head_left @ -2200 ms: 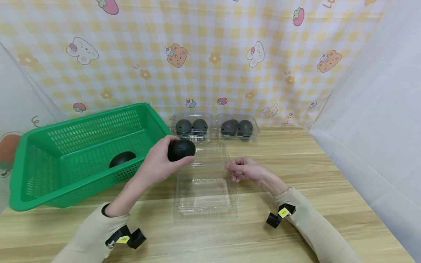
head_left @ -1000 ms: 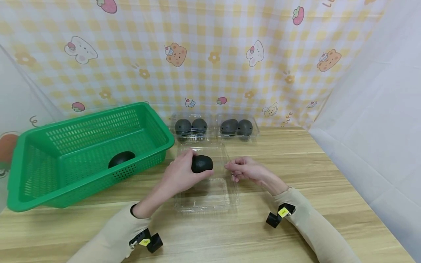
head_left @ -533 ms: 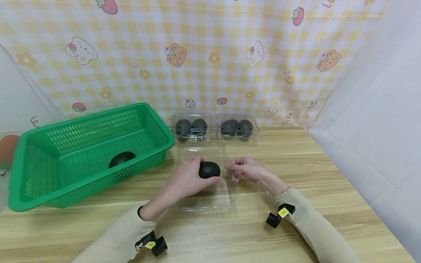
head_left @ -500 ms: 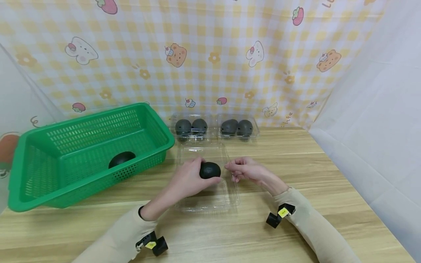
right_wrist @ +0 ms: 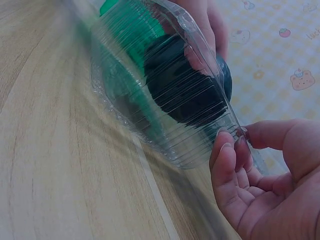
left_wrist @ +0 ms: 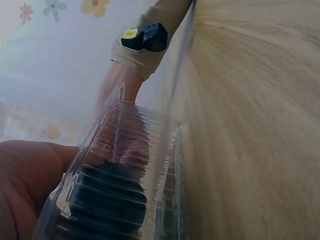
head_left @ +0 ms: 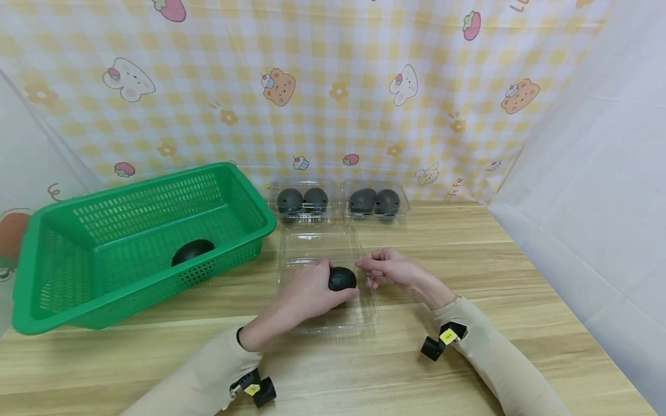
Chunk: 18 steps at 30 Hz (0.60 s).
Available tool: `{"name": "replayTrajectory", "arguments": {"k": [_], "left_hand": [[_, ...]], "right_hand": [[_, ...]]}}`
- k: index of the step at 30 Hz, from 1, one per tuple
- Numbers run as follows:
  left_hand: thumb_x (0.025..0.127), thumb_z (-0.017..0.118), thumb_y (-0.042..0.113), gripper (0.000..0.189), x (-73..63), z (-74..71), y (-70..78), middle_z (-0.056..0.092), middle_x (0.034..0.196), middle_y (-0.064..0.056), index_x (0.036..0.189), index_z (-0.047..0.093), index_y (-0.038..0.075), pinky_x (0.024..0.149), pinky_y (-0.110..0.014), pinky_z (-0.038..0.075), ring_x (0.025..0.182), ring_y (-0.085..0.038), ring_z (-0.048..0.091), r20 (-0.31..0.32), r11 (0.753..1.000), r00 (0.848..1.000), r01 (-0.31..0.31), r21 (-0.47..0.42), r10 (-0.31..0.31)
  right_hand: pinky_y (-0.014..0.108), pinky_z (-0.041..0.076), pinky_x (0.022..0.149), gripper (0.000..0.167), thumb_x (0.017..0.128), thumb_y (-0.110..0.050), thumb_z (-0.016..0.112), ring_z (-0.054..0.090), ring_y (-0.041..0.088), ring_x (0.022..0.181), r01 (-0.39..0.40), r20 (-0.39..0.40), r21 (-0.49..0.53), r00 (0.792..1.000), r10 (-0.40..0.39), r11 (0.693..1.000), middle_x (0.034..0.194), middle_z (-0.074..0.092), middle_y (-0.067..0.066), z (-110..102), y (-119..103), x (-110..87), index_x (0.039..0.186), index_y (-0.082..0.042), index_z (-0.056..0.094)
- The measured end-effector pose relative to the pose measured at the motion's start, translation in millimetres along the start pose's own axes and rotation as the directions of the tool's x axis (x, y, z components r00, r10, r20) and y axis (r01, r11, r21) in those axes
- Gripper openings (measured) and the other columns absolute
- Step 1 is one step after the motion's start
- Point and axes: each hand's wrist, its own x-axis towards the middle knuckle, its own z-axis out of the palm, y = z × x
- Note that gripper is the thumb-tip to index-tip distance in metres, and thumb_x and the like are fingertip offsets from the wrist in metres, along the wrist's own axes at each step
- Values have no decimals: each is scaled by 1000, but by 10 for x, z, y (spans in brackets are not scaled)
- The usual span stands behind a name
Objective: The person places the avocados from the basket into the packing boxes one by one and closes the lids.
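Observation:
My left hand (head_left: 309, 292) grips a dark avocado (head_left: 342, 278) in its curled fingers and thumb. The avocado is over the right part of a clear plastic clamshell box (head_left: 333, 329), whose lid lies unfolded behind it. Through the ribbed wall in the right wrist view, the avocado (right_wrist: 185, 85) appears partly inside the box, tilted in that view. My right hand (head_left: 392, 270) pinches the box's right rim between thumb and fingers. Whether the avocado touches the box floor, I cannot tell.
A green plastic basket (head_left: 62, 315) stands at the left, with one more avocado (head_left: 193, 252) in it. Behind the unfolded lid, two closed clear boxes (head_left: 307, 185) hold two avocados each, near the patterned curtain (head_left: 338, 127). Everything rests on a wooden table (head_left: 442, 231).
My left hand has carried the avocado from beside the basket rightward, toward me and lower, over the box's tray. The right hand has stayed at the rim.

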Motion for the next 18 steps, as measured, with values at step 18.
{"name": "replayTrajectory", "arguments": {"k": [18], "left_hand": [[91, 64, 61, 78, 39, 139, 66, 62, 111, -21, 123, 58, -11, 65, -38, 48, 81, -26, 59, 81, 997, 994, 74, 37, -77]], "right_hand": [[22, 51, 61, 24, 103, -22, 60, 62, 13, 66, 11, 9, -16, 1000, -11, 1000, 69, 49, 3, 1, 1, -4, 89, -4, 59]]}}
